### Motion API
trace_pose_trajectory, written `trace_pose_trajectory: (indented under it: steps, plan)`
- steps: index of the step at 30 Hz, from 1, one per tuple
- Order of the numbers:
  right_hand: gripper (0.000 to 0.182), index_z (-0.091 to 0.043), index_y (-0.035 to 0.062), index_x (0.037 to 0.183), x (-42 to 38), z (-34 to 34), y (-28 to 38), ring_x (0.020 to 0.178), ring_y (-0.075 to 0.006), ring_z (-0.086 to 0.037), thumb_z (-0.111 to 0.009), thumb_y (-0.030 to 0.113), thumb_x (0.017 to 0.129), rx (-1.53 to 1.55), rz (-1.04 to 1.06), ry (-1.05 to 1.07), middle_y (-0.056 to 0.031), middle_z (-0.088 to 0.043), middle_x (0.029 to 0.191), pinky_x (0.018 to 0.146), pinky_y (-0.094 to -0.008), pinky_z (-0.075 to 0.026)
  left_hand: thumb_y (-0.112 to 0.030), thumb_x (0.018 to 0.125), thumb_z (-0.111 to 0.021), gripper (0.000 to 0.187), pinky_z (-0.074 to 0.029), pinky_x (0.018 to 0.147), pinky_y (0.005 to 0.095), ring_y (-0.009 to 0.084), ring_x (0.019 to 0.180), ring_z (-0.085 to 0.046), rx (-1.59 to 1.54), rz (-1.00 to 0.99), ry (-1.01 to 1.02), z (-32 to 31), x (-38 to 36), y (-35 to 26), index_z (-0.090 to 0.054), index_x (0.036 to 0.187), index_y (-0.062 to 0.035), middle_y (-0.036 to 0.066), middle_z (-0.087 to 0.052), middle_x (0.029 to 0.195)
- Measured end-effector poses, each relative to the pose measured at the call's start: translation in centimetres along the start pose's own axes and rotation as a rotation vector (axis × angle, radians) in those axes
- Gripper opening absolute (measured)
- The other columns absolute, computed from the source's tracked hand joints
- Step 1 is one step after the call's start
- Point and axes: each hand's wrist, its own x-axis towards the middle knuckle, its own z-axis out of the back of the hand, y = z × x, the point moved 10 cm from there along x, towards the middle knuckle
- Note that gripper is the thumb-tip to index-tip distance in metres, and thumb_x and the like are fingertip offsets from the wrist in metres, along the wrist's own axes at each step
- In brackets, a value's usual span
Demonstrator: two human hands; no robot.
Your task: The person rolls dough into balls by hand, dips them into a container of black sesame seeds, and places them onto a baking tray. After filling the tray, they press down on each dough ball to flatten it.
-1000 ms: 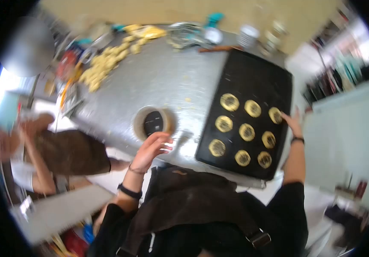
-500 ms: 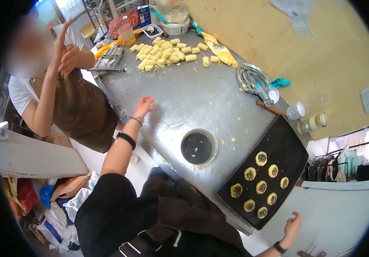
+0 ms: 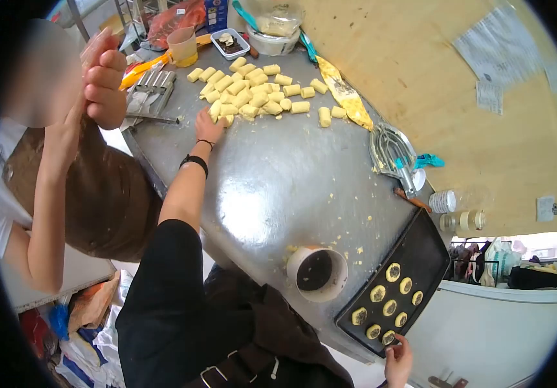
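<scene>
My left hand (image 3: 209, 125) reaches to the near edge of a pile of short, pale yellow dough cylinders (image 3: 243, 97); its bent fingers close around a dough piece, partly hidden by the hand. At the lower corner of a black baking tray (image 3: 414, 258) is my right hand (image 3: 399, 363), thumb and forefinger apart, beside a dough round (image 3: 388, 337). Several flat yellow rounds with dark seed-like tops lie on that tray. Between the hands, near the table's front edge, stands a round container (image 3: 318, 274) with dark contents.
A co-worker in a brown apron (image 3: 91, 194) stands at the left with hands raised together. Toward the back are a plastic tub (image 3: 230, 45), a measuring cup (image 3: 183, 46) and a smeared piping bag (image 3: 345, 94). A wire whisk (image 3: 392, 155) lies by the wall.
My left hand has moved forward across the table to the dough pile. My right hand has come in to the tray's lower corner. The view has shifted, and the co-worker's hands appear larger.
</scene>
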Motion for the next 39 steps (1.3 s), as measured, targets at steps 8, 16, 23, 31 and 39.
trace_pose_trajectory:
  steps: [8,16,23,31,39]
  plan:
    - [0.036,-0.052,0.0031,0.124,0.9,-1.2,5.2,0.093,-0.0260,-0.062,-0.057,0.010,0.089,-0.084,0.027,0.070,-0.0174,-0.065,0.100,0.081,-0.0335,-0.047,-0.024,0.079,-0.057,0.043,-0.042,0.094,0.0430,0.0345,0.110,-0.053,-0.046,0.052,0.213,-4.2,5.7,2.3,-0.054,0.119,-0.0082,0.017,-0.059,0.116]
    - [0.035,-0.050,0.0033,0.125,3.4,-1.9,6.9,0.090,-0.0210,-0.061,-0.055,0.014,0.092,-0.031,0.041,0.101,-0.0141,-0.065,0.096,0.079,-0.0312,-0.047,-0.021,0.074,-0.063,0.042,-0.045,0.090,0.0422,0.0358,0.104,-0.056,-0.155,0.106,0.275,-5.4,6.9,3.7,-0.054,0.112,-0.0045,0.020,-0.060,0.109]
    - [0.033,-0.052,0.0029,0.124,3.2,-1.3,7.7,0.088,-0.0191,-0.061,-0.054,0.012,0.093,-0.045,0.046,0.067,-0.0130,-0.064,0.094,0.078,-0.0288,-0.047,-0.026,0.075,-0.065,0.046,-0.045,0.090,0.0435,0.0390,0.104,-0.054,-0.111,0.100,0.335,-5.4,4.9,4.0,-0.056,0.114,-0.0038,0.023,-0.057,0.111]
    - [0.031,-0.054,0.0039,0.122,1.8,-1.1,6.5,0.083,-0.0181,-0.059,-0.054,0.014,0.092,-0.037,0.023,0.083,-0.0116,-0.063,0.090,0.075,-0.0294,-0.047,-0.041,0.070,-0.073,0.077,-0.034,0.103,0.0435,0.0395,0.124,-0.041,0.209,-0.280,0.224,1.3,0.9,-1.8,-0.046,0.126,0.0044,0.027,-0.039,0.136]
    - [0.028,-0.058,0.0099,0.117,0.3,-0.7,8.3,0.097,-0.0225,-0.057,-0.055,0.018,0.091,0.081,-0.012,-0.002,-0.0059,-0.061,0.103,0.087,-0.0402,-0.045,-0.035,0.066,-0.077,0.079,-0.039,0.098,0.0428,0.0386,0.114,-0.046,0.147,-0.388,0.339,0.9,-0.4,-2.1,-0.045,0.127,0.0027,0.025,-0.050,0.120]
